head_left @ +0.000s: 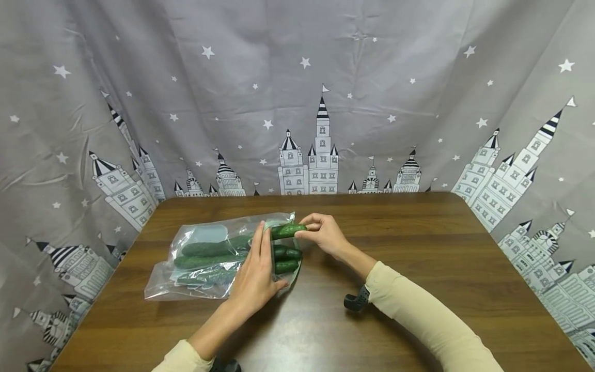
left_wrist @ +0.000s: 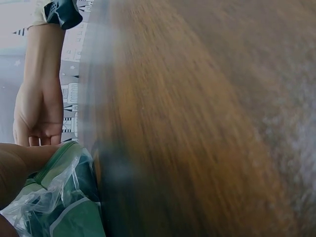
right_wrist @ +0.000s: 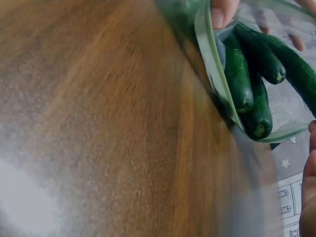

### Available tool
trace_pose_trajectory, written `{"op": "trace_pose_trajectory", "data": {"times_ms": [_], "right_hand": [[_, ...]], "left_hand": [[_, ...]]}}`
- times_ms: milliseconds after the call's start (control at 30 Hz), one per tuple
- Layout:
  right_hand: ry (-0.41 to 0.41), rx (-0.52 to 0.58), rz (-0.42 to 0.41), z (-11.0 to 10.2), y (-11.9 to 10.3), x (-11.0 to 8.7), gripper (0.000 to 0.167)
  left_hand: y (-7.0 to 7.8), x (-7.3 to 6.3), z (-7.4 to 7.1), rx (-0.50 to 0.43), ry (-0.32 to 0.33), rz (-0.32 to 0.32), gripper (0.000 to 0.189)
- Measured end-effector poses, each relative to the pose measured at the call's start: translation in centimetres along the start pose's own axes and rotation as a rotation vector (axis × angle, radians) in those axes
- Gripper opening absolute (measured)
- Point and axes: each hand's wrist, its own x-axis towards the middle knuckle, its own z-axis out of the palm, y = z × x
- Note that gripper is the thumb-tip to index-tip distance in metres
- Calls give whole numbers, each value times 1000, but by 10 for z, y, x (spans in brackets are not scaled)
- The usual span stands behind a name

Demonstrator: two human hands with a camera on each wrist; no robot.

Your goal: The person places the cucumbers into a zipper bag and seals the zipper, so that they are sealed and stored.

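A clear zip bag (head_left: 200, 279) with several green cucumbers (head_left: 204, 262) inside lies on the table, its mouth facing right. My left hand (head_left: 253, 271) rests across the bag close to the mouth, fingers straight and thumb spread to the near rim. My right hand (head_left: 325, 235) pinches the tip of one cucumber (head_left: 285, 231) between thumb and fingers; that end sticks out of the mouth and the rest lies inside. In the right wrist view, the green-edged rim (right_wrist: 219, 81) gapes around the other cucumber ends (right_wrist: 256, 118).
The brown wooden table (head_left: 372, 227) reaches back to a grey curtain (head_left: 260, 62) printed with castles and stars. A black wrist strap (head_left: 357, 299) hangs by the right sleeve (head_left: 418, 310).
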Motion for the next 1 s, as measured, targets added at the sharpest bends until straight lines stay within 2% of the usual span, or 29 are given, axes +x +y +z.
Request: {"op": "trace_pose_trajectory", "data": {"times_ms": [200, 300, 467, 567, 667, 833, 1000], "right_hand": [[17, -187, -69, 6, -1, 5, 29], [-10, -257, -76, 6, -2, 6, 30], [-129, -265, -73, 3, -4, 4, 30], [-173, -220, -71, 4, -3, 4, 29], [-164, -215, -91, 8, -2, 6, 26], [-92, -334, -144, 17, -2, 8, 24], [-119, -358, -154, 15, -1, 7, 23]], "left_hand": [[1, -1, 1, 9, -6, 3, 141], [2, -1, 2, 6, -6, -1, 141], [3, 0, 3, 5, -7, -6, 142], [3, 0, 4, 3, -9, -4, 143], [3, 0, 4, -3, -12, -6, 142], [3, 0, 4, -8, -3, 1, 141], [5, 0, 4, -6, -8, -3, 141]]}}
